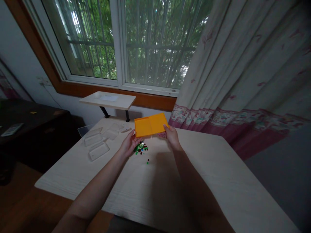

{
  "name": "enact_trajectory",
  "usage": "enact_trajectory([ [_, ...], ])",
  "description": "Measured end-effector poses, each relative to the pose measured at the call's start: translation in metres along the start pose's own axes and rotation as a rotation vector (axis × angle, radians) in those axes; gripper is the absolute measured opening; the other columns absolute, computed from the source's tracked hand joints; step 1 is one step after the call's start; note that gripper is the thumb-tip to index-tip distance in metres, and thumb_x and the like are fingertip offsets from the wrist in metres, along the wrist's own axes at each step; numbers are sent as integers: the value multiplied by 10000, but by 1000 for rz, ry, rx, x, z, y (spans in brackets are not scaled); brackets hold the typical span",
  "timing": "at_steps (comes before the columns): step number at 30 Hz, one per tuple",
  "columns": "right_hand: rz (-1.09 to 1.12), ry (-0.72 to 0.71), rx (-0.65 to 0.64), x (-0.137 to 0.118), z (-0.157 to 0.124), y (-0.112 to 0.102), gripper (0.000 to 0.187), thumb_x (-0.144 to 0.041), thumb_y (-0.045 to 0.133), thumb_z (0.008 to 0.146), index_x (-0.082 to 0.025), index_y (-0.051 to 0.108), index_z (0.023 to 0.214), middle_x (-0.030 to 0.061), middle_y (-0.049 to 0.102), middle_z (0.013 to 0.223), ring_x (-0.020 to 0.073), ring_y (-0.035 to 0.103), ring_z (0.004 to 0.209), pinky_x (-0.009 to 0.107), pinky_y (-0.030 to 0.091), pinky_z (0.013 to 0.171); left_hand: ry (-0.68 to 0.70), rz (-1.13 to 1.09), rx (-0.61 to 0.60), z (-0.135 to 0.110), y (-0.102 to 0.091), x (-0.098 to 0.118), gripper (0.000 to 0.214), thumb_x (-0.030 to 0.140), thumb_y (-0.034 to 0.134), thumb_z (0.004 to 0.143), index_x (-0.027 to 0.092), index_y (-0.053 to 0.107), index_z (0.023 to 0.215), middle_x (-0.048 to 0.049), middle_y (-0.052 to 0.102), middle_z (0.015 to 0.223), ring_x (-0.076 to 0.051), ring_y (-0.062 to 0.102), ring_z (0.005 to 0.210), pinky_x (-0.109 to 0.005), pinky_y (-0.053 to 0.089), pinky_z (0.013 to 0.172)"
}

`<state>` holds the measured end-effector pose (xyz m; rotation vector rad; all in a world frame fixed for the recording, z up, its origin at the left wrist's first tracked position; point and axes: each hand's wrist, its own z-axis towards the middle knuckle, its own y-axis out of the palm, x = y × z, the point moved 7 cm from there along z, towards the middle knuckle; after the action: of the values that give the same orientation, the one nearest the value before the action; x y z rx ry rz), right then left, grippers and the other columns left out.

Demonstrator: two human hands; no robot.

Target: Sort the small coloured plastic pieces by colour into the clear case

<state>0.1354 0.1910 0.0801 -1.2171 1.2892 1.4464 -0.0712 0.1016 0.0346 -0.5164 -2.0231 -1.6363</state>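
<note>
A flat, rectangular yellow plastic box (152, 124) is held up over the table, tilted toward me. Its left part has a raised rim around a shallow recess, while the right part looks flat. My left hand (129, 144) grips the lower left corner from beneath. At the right end my right hand (171, 136) has its thumb on top and its fingers underneath. Below the box and beside my left hand lies a small pile of green, brown and white building bricks (141, 148). Two loose bricks (148, 161) lie nearer to me.
Several clear plastic containers (99, 151) lie on the left of the pale wooden table (201, 161). A small raised shelf (109, 99) stands at the back left, under the window. A patterned curtain (209, 106) hangs behind the right side. Farther left is a dark cabinet (34, 126).
</note>
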Motion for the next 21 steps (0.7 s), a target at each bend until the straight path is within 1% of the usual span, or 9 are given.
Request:
enact_trajectory([
  [2, 37, 4, 20, 9, 9, 4, 74, -230, 472, 976, -167, 508, 962, 5, 681, 607, 144, 673, 477, 208, 557, 454, 36, -26, 47, 2, -5, 2, 182, 182, 574, 912, 171, 576, 1094, -94, 697, 1003, -157, 711, 806, -290, 610, 797],
  [5, 65, 47, 52, 28, 21, 12, 77, -235, 468, 979, -169, 506, 966, 18, 702, 655, 146, 690, 505, 226, 584, 486, 67, -62, 108, 6, -14, 6, 152, 150, 601, 885, 186, 582, 1031, -72, 678, 948, -141, 694, 791, -261, 603, 779],
  [10, 48, 88, 51, 53, 38, 23, 123, -281, 493, 976, -161, 513, 986, 46, 717, 692, 169, 721, 564, 244, 606, 512, 21, -89, 177, 13, -30, 8, 69, 159, 629, 841, 172, 579, 888, -69, 630, 854, -146, 667, 767, -269, 599, 757],
  [13, 23, 103, 61, 65, 46, 26, 136, -280, 486, 981, -148, 509, 1009, 54, 711, 672, 169, 716, 540, 237, 600, 501, 6, -103, 228, 15, -38, 11, 82, 167, 635, 809, 176, 554, 819, -66, 600, 812, -161, 659, 762, -289, 601, 742],
  [18, -8, 122, 74, 76, 55, 30, 136, -257, 456, 991, -135, 505, 1026, 65, 716, 685, 159, 710, 522, 229, 604, 527, 26, -100, 297, 18, -47, 16, 74, 147, 600, 803, 171, 531, 797, -61, 582, 772, -152, 653, 723, -270, 589, 704],
  [21, -21, 135, 61, 79, 60, 36, 128, -242, 449, 994, -132, 499, 1039, 64, 713, 685, 155, 710, 527, 224, 605, 534, 90, -91, 337, 18, -53, 22, 94, 134, 611, 789, 168, 541, 841, -30, 579, 743, -127, 649, 692, -237, 573, 670],
])
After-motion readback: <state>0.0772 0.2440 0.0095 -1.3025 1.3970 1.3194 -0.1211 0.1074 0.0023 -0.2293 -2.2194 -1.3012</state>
